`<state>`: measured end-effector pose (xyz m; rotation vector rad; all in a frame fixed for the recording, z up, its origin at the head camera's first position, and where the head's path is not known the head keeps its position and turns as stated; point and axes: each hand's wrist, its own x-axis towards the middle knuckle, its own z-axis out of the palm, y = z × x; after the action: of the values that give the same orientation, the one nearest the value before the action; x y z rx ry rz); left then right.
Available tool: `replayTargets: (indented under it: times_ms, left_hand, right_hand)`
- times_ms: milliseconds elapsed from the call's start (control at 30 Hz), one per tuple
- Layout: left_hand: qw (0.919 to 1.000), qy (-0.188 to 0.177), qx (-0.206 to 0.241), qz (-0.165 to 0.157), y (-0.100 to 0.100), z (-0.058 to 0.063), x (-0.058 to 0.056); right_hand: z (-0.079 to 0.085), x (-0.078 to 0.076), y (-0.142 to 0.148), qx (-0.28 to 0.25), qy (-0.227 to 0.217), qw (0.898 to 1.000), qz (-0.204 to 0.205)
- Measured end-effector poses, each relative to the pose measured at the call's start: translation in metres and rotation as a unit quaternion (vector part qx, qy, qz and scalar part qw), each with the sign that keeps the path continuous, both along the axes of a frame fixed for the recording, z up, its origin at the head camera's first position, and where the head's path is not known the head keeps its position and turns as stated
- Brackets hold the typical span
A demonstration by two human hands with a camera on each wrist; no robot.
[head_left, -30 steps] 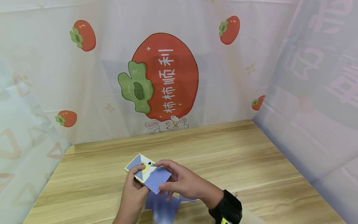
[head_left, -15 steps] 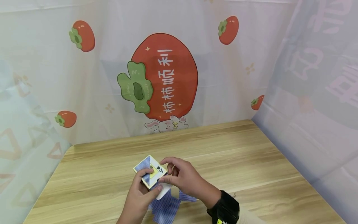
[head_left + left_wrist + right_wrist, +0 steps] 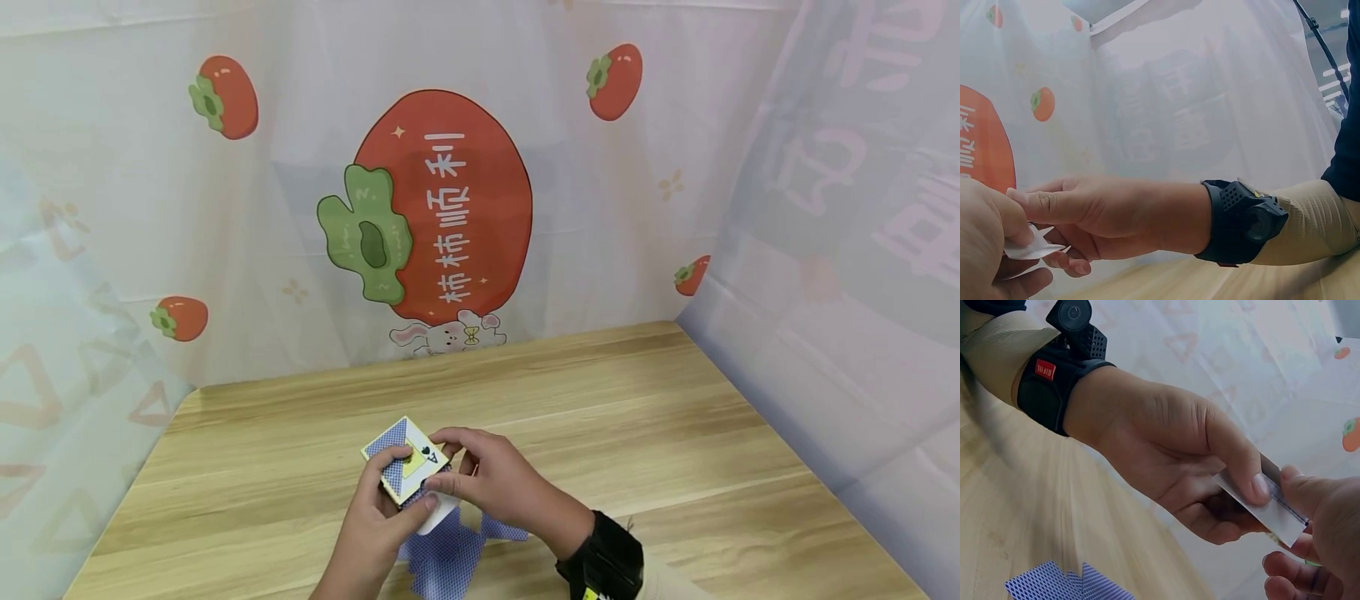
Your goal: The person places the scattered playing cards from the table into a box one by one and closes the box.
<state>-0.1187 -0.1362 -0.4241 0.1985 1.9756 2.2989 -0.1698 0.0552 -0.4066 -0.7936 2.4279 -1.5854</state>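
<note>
In the head view, a small playing card box [image 3: 420,479] is held tilted above the table, its face printed with an ace of spades and a blue checked pattern. My left hand [image 3: 371,525] grips it from the left, forefinger across the face and thumb on a white flap or card [image 3: 437,518] at the near end. With thumb and forefinger, my right hand [image 3: 495,475] pinches the box's right corner. In the right wrist view, my left thumb lies along a white surface [image 3: 1272,519] and my right thumb meets its end. Blue checked cards [image 3: 446,558] lie underneath.
The hands are above a wood-grain table [image 3: 637,417]. A white cloth backdrop [image 3: 585,217] with printed persimmons rises along its far edge, and more hanging cloth closes off both sides.
The box has shifted right. A blue checked piece that stuck out at its near right end no longer shows; a white one shows there instead. In the last half second the hands barely moved.
</note>
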Motion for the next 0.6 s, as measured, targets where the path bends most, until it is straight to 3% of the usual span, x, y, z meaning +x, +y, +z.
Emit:
replayTargets:
  times_ms: [233,600]
  left_hand:
    - [0.9993,-0.029,-0.021,0.006,-0.0002,-0.0016,-0.0026]
    - [0.9975,-0.015,-0.057,0.038,-0.0006,-0.0028,-0.0025]
  right_hand:
    - [-0.0007,0.0010,0.0004,-0.015,-0.022,1.000,0.012]
    - [-0.0010,-0.0008,0.0045,-0.013,-0.024,0.998,0.064]
